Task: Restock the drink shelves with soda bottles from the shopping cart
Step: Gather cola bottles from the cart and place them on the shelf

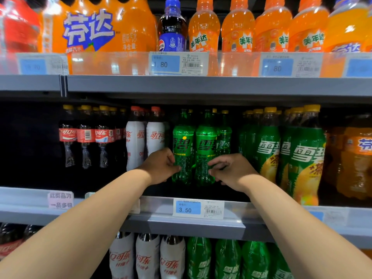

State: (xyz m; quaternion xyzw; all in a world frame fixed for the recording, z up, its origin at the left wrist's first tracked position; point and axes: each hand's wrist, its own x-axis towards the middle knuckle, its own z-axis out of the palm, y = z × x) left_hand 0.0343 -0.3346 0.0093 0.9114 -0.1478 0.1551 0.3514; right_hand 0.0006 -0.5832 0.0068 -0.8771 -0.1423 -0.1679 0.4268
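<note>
— As both arms reach into the middle shelf, what is held?
— Two items. My left hand has its fingers curled round the left green bottle; my right hand grips the right green bottle. Both upright, side by side, touching.
— Neighbours?
— Two white cola bottles just left; one price tag on the shelf edge below.

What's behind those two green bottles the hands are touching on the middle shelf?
More green bottles stand in rows behind the two front bottles, some showing yellow caps. How deep the rows go is hidden by them and shadow.
</note>
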